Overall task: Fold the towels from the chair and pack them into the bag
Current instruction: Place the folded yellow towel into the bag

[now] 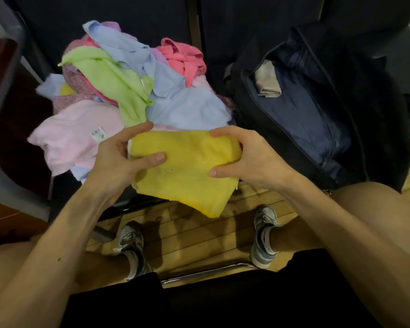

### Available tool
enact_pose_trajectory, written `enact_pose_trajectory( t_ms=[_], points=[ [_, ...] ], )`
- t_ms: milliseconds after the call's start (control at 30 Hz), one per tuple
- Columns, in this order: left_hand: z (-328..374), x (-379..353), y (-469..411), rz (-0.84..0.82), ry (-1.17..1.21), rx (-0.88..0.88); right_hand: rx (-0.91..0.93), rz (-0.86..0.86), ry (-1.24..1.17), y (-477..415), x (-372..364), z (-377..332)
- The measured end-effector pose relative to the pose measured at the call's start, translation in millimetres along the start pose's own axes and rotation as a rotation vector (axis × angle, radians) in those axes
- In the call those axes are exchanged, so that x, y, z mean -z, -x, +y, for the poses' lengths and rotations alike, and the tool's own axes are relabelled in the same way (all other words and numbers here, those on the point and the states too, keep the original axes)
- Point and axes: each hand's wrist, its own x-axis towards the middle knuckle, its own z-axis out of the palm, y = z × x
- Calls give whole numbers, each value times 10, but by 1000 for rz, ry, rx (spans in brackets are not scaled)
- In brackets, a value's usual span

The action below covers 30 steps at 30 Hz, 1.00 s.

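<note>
Over front edge of chair [133, 200]: yellow towel [187, 169] held partly folded, clear of heap. Left hand [118, 159] pinches left edge, thumb on top. Right hand [244, 155] grips right edge, fingers curled round fold, likely to keep layers aligned. Unfolded towels [128, 86] heaped on seat behind. Bag [376, 102] gapes just beside chair, grey folded towel [268, 79] in far corner; short transfer.

Seat of the chair [109, 10] largely out of sight beneath the towel heap [182, 110].

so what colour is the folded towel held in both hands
Yellow: the folded terry towel, gripped by left hand and right hand, head view.
</note>
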Motion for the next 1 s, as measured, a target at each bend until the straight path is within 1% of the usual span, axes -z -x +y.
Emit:
enact_pose_trajectory(
  t_ms=[100, 333, 433, 533, 667, 733, 867, 933, 1000],
  points=[
    [-30, -19, 7, 6, -115, -78, -13, 11, 53, -25, -6, 38],
    [9, -179, -27, 167, -349, -228, -75, 131, 113, -39, 59, 103],
    [45, -285, -65, 220, -415, -298, -106, 158, 102, 4, 118, 134],
    [44, -360, -38, 229, -420, -359, -93, 154, 55, 37, 174, 159],
    [39, -339, -53, 200, -416, -449, -89, 100, -107, 54, 233, 155],
    [43, -309, -100, 193, -415, -452, -106, 69, -182, 42, 264, 152],
    [50, -277, -156, 177, -393, -435, -205, 11, -324, 9, 340, 223],
    [64, -276, -136, 154, -334, -429, -211, -14, -453, 16, 370, 235],
    [81, -274, -86, 85, -235, -407, -219, -42, -662, 23, 381, 217]
  ],
)
